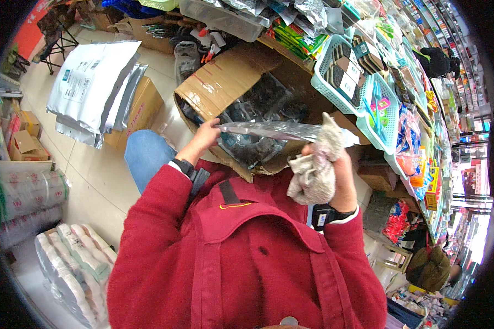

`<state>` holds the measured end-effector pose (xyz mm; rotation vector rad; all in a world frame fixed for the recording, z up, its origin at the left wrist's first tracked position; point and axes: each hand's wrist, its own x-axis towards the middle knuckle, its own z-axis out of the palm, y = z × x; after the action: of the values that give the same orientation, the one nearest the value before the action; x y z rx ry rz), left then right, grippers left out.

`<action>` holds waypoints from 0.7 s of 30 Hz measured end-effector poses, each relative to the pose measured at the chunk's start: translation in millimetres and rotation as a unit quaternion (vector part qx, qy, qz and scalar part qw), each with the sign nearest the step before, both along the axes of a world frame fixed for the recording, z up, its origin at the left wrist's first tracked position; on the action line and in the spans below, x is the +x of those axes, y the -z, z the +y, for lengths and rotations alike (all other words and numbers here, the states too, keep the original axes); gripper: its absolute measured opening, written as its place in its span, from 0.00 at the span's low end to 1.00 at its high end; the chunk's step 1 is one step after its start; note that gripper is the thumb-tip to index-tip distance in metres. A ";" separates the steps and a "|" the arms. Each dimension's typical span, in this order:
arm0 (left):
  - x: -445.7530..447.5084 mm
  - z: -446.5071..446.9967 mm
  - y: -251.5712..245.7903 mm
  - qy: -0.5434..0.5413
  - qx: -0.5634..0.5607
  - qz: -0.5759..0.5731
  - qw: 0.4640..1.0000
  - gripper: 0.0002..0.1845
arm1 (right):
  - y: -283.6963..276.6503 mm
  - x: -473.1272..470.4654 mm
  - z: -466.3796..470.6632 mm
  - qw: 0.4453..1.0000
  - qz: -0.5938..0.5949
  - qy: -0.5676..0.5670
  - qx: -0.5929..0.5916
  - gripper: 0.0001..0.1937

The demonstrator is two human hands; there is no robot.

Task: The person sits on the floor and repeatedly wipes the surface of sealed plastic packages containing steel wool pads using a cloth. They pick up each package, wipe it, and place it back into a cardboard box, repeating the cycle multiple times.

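A flat silvery-white plastic packet is stretched between my two hands, seen almost edge-on. My left hand pinches its left end. At the other end, my right hand holds a crumpled, stained whitish cloth and appears to grip the packet as well, though the cloth hides most of the fingers. Under the packet stands an opened cardboard box with one flap raised. Inside it lie dark items in clear plastic bags.
Left of my knee, white plastic packets are stacked on a carton. Wrapped paper rolls lie at lower left. Light-blue baskets of goods line the shelf edge at right. A person is at lower right.
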<state>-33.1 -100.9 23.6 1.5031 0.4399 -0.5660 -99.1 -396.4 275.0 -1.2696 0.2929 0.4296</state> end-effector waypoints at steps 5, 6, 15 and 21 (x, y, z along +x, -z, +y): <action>-3.0 12.7 -21.0 -0.132 -0.214 0.070 0.965 0.27 | -29.9 -33.8 -21.1 0.980 -0.088 -0.017 0.177 0.26; -4.3 17.3 -25.2 -0.128 -0.252 0.100 0.954 0.29 | -30.9 -38.6 -24.6 0.978 -0.107 -0.008 0.180 0.29; -38.3 57.3 -11.4 0.069 -0.457 0.113 0.880 0.32 | 29.1 -34.6 -81.4 0.975 -0.206 -0.068 -0.056 0.20; -85.7 79.9 -32.4 -0.048 -0.605 0.079 0.791 0.24 | 54.1 -24.2 -60.4 0.976 -0.200 -0.085 -0.006 0.09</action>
<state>-118.8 -21.0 55.9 0.1866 0.1790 -0.6904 -123.3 -456.8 220.9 -1.3670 -0.1564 0.3076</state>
